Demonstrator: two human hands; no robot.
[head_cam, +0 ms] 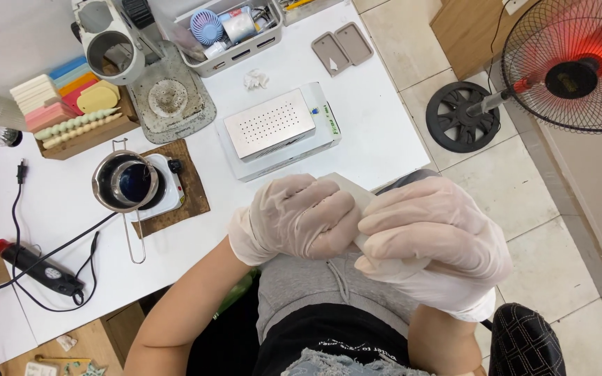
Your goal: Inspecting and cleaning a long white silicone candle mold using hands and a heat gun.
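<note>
Both gloved hands meet over the lap, just in front of the near edge of the white tabletop point(384, 132). The left hand point(297, 216) is curled into a closed fist, its fingers point(329, 209) wrapped tightly around the near end of a pale, flat piece of material point(352, 189), whose corner pokes up between the two hands. The right hand point(435, 233) is also closed, its fingers point(391, 268) folded down over the same piece, pressing against the left hand. Just beyond the hands on the tabletop sits a white box-shaped machine with a perforated metal top plate point(271, 125). Left of that machine, a metal melting pot with a long handle point(125, 182) rests on a small white hotplate point(165, 182) atop a brown mat. Further left and nearer, a black tool with a red tip point(40, 268) lies with its cable. Behind the pot is a wooden tray of coloured blocks and twisted candles point(74, 104). Beyond the machine stands a white bin of small items point(231, 31), and right of it two grey rectangular trays point(343, 47).
</note>
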